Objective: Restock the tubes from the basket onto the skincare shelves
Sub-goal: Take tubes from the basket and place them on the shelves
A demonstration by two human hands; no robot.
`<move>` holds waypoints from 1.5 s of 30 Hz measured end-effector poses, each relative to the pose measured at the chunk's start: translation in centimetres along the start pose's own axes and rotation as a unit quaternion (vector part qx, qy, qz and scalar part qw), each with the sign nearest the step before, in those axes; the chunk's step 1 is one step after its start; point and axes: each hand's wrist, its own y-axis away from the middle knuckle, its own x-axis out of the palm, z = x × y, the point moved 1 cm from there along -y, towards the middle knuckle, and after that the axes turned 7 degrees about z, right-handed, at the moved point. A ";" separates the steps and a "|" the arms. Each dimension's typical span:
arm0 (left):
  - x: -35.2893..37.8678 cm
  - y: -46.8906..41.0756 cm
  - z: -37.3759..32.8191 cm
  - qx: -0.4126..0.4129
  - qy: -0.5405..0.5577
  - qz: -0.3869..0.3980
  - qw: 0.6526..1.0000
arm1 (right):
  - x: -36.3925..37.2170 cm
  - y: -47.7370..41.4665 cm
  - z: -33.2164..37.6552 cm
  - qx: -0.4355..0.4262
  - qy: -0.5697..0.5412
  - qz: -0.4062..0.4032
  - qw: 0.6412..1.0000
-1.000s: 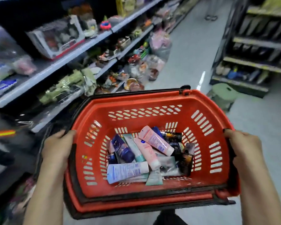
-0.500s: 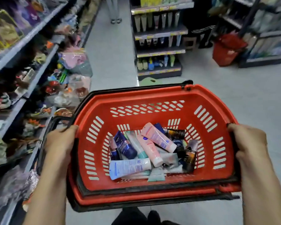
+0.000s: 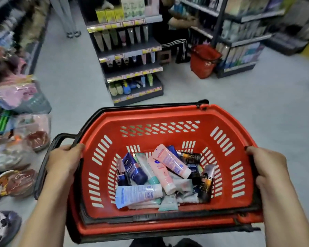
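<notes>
Far left: toy shelving (image 3: pixel 14 97), with bagged goods spilling past its edge onto the grey floor (image 3: pixel 75 72). Left hand (image 3: pixel 64 160) grasps the left rim of the red basket (image 3: pixel 159 118), fingers curled over the edge, black handle (image 3: pixel 61 137) folded out just beside it. Tubes (image 3: pixel 161 175) are all in the basket bottom in a loose overlapping pile of pink, blue, white and black. Ahead past the far rim is the skincare shelf unit (image 3: pixel 130 50), with tubes standing upright in rows. There is an open aisle strip on its left and wide bare floor on its right. A second red basket (image 3: pixel 203 61) sits on the floor against the right shelving (image 3: pixel 243 43), with a person in striped trousers (image 3: pixel 180 49) just beside it. Right hand (image 3: pixel 268 168) grasps the right rim, fingertips hooked over the edge.
</notes>
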 end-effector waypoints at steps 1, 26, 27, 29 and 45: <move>0.8 -1.6 -1.6 0.011 -0.003 0.003 1.000 | 0.7 -0.8 1.1 -0.001 -0.005 -0.003 1.000; 28.0 -29.9 -31.0 -0.027 0.034 0.037 0.998 | 19.2 -32.9 27.2 0.021 -0.047 -0.032 0.998; 28.7 -31.0 -32.1 -0.028 0.044 0.039 0.998 | 20.0 -34.0 28.4 0.019 -0.048 -0.025 0.998; 30.6 -33.6 -34.5 -0.025 0.050 0.043 0.998 | 21.6 -36.8 30.3 0.014 -0.055 -0.028 0.998; 47.9 -57.4 -51.8 0.001 -0.009 0.116 0.993 | 36.6 -54.3 43.6 0.076 -0.090 -0.074 0.990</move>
